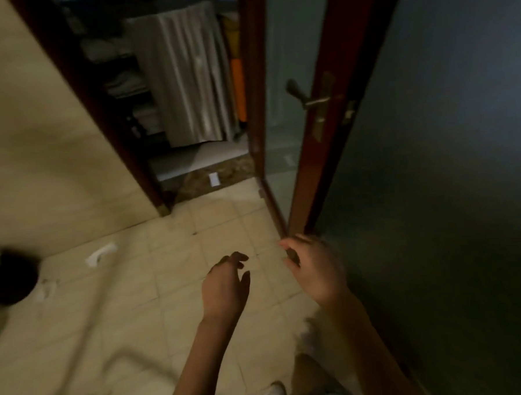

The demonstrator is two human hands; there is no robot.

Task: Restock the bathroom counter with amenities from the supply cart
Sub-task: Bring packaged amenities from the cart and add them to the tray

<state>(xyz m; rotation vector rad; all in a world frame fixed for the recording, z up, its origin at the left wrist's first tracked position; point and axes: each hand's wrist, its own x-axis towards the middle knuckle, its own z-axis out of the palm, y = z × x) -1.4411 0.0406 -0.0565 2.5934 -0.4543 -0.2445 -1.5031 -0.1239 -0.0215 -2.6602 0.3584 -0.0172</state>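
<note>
Left hand (224, 286) is held slack, empty; grip of right hand (316, 270) cannot be told; supply cart (183, 80) is seen ahead-left through doorway (215, 169).

This is a tiled room of the bathroom kind, seen at its doorway, most likely in guest lodging. The floor (178, 262) is laid with pale beige square tiles, and the wall (39, 148) on the left has the same glossy beige finish. A dark red-brown wooden door frame (104, 115) stands on a mottled stone threshold (222, 175). The open door (311, 152) matches that wood, with a frosted glass pane (280, 75) and a metal lever handle (305, 96). Just beyond the doorway stands a supply cart (187, 95) draped in grey cloth, with stacked folded linens (123, 83) on its shelves. A round black bin (10, 280) sits at the left edge, with white paper scraps (100, 254) on the tiles near it.
</note>
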